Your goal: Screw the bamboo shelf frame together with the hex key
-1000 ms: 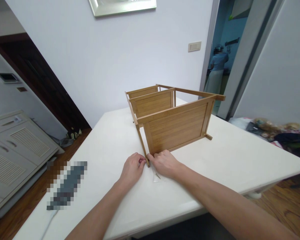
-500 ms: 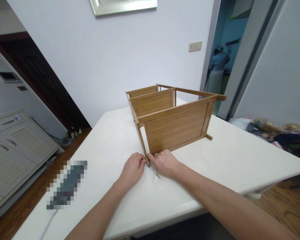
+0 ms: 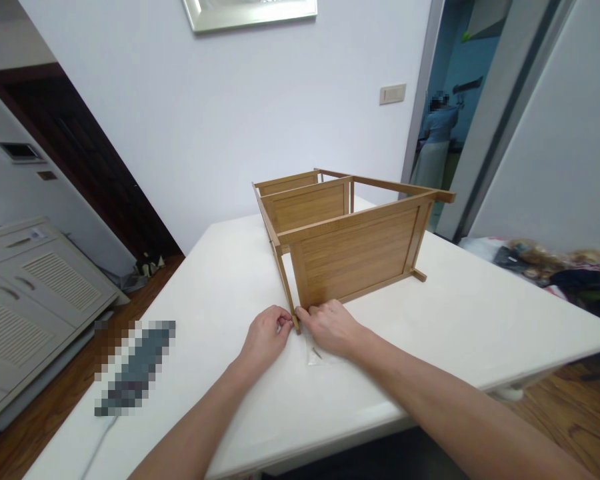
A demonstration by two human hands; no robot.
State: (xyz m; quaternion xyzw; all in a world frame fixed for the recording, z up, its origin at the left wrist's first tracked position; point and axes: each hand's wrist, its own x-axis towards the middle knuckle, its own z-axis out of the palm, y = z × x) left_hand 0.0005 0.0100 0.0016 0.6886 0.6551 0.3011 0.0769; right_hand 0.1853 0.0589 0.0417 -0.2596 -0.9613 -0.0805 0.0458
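Note:
A brown wooden shelf rack (image 3: 357, 253) lies on its side on the white table (image 3: 220, 280), its panels standing on edge. At the near end of its left rail, my left hand (image 3: 269, 332) pinches thumb against fingers beside the wood; whatever sits between the fingertips is too small to make out. From the other side, my right hand (image 3: 330, 327) grips the lower corner of the rack, its fingers curled over the wood. Partly under the right hand is a small clear plastic bag (image 3: 312, 361), with a thin screw-like piece (image 3: 317, 353) at it.
At the table's left lies a dark, pixelated object (image 3: 137, 367) with a white cable (image 3: 97, 447). A wall stands behind the rack. Another person (image 3: 437, 137) stands in the doorway at the right, well away. Bags and soft items (image 3: 535, 263) are piled beyond the table's right side.
My left fingers shift slightly at the rail end, keeping their pinch. My right hand and the rack stay in place; the view moves a little.

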